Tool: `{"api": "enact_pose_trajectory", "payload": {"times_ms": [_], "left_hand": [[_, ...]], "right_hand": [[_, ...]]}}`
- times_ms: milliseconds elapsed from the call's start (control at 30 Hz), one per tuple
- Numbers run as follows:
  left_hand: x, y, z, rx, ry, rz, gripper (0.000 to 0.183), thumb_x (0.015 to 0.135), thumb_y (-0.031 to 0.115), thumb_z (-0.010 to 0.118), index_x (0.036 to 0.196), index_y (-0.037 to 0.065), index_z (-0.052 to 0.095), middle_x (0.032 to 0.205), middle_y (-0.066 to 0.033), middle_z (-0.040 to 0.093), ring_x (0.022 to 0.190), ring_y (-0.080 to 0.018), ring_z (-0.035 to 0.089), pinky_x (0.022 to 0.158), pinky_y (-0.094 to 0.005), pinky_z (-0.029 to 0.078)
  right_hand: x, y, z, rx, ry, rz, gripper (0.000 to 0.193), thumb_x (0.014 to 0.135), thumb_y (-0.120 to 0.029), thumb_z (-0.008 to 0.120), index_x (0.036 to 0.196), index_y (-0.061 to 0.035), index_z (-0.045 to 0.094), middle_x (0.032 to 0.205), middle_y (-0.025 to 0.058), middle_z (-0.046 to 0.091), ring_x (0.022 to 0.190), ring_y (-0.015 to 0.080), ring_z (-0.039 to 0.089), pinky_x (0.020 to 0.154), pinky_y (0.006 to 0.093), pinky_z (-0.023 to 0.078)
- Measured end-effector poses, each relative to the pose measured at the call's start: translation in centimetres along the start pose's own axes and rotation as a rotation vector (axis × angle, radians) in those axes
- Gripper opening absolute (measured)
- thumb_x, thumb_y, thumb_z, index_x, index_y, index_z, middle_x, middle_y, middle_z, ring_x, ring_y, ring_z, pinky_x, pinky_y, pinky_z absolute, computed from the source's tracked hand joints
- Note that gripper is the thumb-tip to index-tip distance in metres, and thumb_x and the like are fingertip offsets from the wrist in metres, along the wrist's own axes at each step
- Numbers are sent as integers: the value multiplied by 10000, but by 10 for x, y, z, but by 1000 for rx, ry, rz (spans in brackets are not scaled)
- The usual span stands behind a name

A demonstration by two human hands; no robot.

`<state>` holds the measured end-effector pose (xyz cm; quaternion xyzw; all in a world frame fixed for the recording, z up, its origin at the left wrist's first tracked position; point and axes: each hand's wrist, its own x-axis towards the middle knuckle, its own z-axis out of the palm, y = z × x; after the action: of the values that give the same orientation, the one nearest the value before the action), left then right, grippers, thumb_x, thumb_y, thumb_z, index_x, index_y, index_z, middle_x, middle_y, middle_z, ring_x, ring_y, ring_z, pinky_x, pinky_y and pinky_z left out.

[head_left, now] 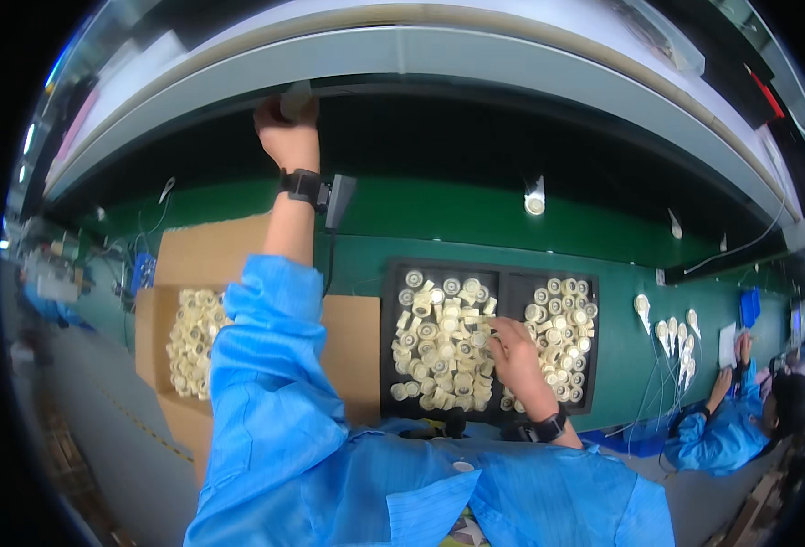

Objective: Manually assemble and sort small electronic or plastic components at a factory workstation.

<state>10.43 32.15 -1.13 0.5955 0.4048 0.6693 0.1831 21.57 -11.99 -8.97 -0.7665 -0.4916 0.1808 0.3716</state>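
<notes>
My left hand (288, 126) is stretched far forward to the underside of the shelf, its fingers closed around a pale whitish piece (297, 98) whose kind I cannot make out. Over the black tray (501, 406), my right hand (519, 363) reaches in from the right with thumb and fingers drawn together. Whatever may be between those fingertips is too small to tell. Beneath and beside them lies a heap of cream-coloured round plastic parts (448, 351). More such parts (562, 333) fill the tray's right compartment, partly covered by my right hand.
An open cardboard box (352, 351) with more cream parts (193, 342) stands left, partly behind my left arm. A grey shelf edge (402, 50) spans the far side. Several white pieces with cords (680, 342) lie right, near a co-worker in a blue sleeve (707, 442).
</notes>
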Motion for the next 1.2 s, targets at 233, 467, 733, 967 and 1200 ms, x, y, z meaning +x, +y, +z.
{"api": "enact_pose_trajectory", "payload": {"times_ms": [233, 467, 733, 967, 1200], "left_hand": [[-129, -110, 41, 701, -454, -172, 496, 592, 255, 827, 958, 34, 577, 965, -173, 589, 954, -366, 564, 829, -450, 483], [-133, -51, 37, 1051, -771, -366, 735, 601, 319, 829, 1195, 35, 503, 1169, -210, 507, 1110, -395, 483, 935, -460, 448], [-153, 70, -46, 13, -1060, -273, 432, 791, 213, 715, 1128, -19, 578, 1049, -165, 636, 971, -207, 607, 837, -326, 479], [-250, 141, -125, -210, -1380, -769, 330, 938, 224, 556, 1165, -14, 527, 1026, -92, 623, 890, -151, 612, 795, -271, 486], [-286, 163, -124, -617, -1285, -1571, 313, 973, 307, 458, 1128, 49, 545, 1076, -110, 625, 964, -219, 618, 857, -353, 499]], "right_hand": [[19, -6, 26, -218, 181, -113, 328, 749, -26, 639, 1073, -1, 596, 995, 168, 581, 859, 327, 542, 757, 406, 463], [31, -12, 37, -383, 103, -4, 349, 680, -143, 724, 954, -15, 551, 835, 144, 575, 776, 320, 539, 670, 405, 459], [21, 8, 41, -360, 152, -9, 218, 754, -135, 626, 900, -8, 526, 800, 162, 578, 787, 328, 577, 658, 426, 488], [8, -18, 0, -152, 246, 30, 216, 802, -144, 592, 959, -15, 517, 812, 157, 576, 809, 330, 578, 647, 421, 494], [-12, -12, -9, 100, 261, -74, 227, 843, -195, 593, 1039, -81, 590, 813, 118, 608, 695, 292, 616, 598, 392, 501]]}}
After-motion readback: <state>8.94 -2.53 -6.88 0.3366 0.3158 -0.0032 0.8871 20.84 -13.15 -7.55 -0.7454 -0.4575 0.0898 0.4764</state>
